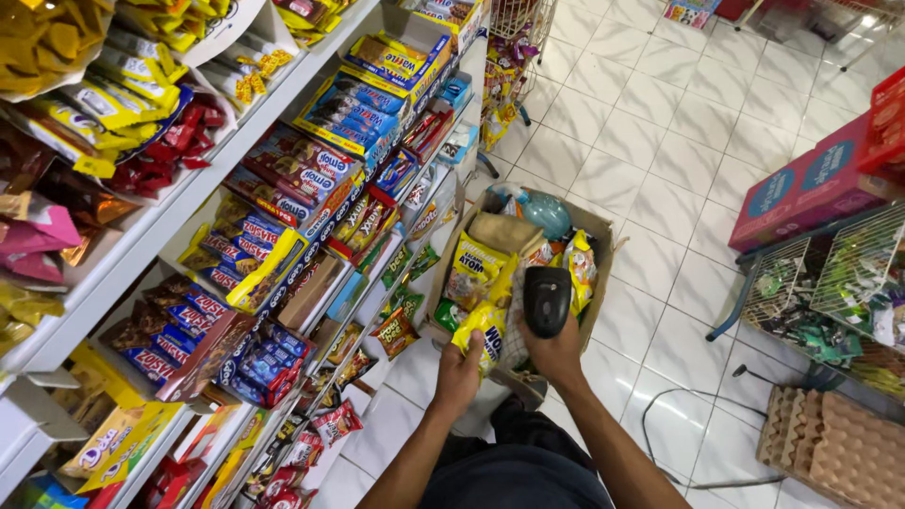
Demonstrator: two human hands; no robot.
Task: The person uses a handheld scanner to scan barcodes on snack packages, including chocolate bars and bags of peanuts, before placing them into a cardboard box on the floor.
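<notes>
Scanner (547, 300) gripped in my right hand (556, 353), yellow snack packet (481, 330) clutched in my left hand (459, 372); cardboard box (596, 226) remains full, scanning seems barely begun.

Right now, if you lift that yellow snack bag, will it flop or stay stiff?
Probably floppy: the yellow snack bag already bends where the left hand grips it. It looks puffy, so likely light for its size. Its glossy wrapper may feel a bit slippery.

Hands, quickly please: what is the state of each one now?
Left hand: closed on a yellow snack packet.
Right hand: closed on a black handheld scanner.
</notes>
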